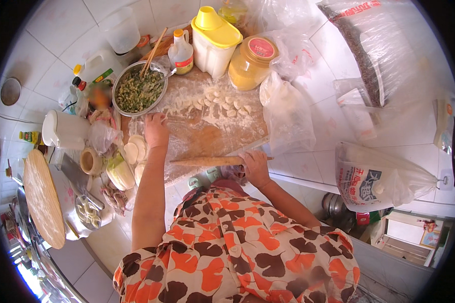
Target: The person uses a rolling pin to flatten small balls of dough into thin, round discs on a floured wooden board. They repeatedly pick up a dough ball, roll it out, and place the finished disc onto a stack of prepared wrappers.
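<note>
My right hand (254, 166) grips a tapered wooden rolling pin (208, 161) near its right end, along the front edge of a floured wooden board (227, 130). Over the board's left side is my left hand (156, 130), just below the rim of a steel bowl (115, 102). Its fingers are bent; whether they pinch something is unclear. Chopped green-and-yellow filling (140, 89) lies in the bowl with wooden chopsticks (154, 51) and a spoon. Small pale dough pieces (227, 106) lie scattered in flour farther back. Flat round dough wrappers (135, 147) are beside my left forearm.
Behind the board stand a yellow-lidded container (214, 49), a wide jar (250, 64) and a bottle (181, 55). A plastic bag (290, 117) rests at the right edge. To the left are a cleaver (74, 170), a Chinese cabbage (120, 173) and a round wooden board (43, 200).
</note>
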A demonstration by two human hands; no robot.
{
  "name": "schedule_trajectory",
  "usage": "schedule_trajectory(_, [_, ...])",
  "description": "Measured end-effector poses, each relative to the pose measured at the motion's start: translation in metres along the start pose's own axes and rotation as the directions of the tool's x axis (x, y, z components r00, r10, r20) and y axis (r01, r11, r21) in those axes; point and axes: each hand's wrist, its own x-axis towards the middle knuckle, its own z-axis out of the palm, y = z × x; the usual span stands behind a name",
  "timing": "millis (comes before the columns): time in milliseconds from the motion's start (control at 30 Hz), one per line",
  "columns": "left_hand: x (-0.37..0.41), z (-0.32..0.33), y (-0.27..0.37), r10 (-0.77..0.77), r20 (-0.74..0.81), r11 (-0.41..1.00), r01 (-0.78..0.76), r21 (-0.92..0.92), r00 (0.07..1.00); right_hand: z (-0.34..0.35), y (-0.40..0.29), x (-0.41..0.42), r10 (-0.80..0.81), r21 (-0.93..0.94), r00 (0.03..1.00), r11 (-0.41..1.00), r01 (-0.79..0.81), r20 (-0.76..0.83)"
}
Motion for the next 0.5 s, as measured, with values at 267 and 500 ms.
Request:
schedule_trajectory(267, [-0.041, 0.024, 0.024, 0.237, 0.121, 0.972, -0.236, -0.022, 0.964, 0.004, -0.001, -0.003, 0.012, 0.026, 1.000, 1.000, -0.013, 0.024])
schedule_trajectory(500, [-0.001, -0.005, 0.003, -0.140, 0.082, 0.988, 0.134, 0.079, 0.987, 0.000, -0.002, -0.001, 0.009, 0.012, 1.000, 1.000, -0.009, 0.009])
